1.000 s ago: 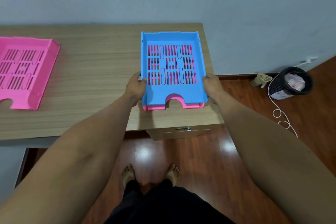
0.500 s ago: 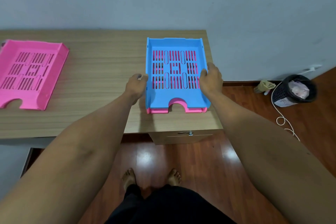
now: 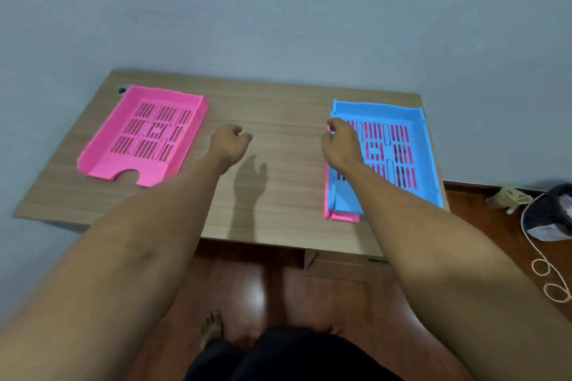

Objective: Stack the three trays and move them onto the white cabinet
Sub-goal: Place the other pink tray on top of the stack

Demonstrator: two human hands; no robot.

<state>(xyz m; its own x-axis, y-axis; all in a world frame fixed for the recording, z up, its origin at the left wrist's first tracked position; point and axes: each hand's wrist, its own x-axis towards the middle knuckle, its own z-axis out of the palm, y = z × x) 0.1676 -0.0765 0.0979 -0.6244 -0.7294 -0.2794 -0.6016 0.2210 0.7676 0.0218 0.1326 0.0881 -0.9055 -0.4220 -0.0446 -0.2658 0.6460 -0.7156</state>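
A blue tray (image 3: 377,107) sits nested on a pink tray (image 3: 343,217) at the right end of the wooden desk (image 3: 278,213). Only the lower tray's front-left edge pokes out. A second pink tray (image 3: 103,161) lies alone at the desk's left end. My left hand (image 3: 227,141) hovers over the middle of the desk, between the trays, fingers loosely curled and holding nothing. My right hand (image 3: 340,145) is above the blue tray's left wall, fingers curled, with nothing in it that I can see. No white cabinet is in view.
The desk stands against a grey wall. A drawer unit (image 3: 340,264) sits under its right side. On the wooden floor to the right are a dark waste basket (image 3: 549,210) and a looped white cord (image 3: 546,269). My bare feet (image 3: 213,328) are below the desk's front edge.
Both hands have let go of the sides of the stacked blue and pink trays and moved left. The view has turned left, bringing the lone pink tray further in.
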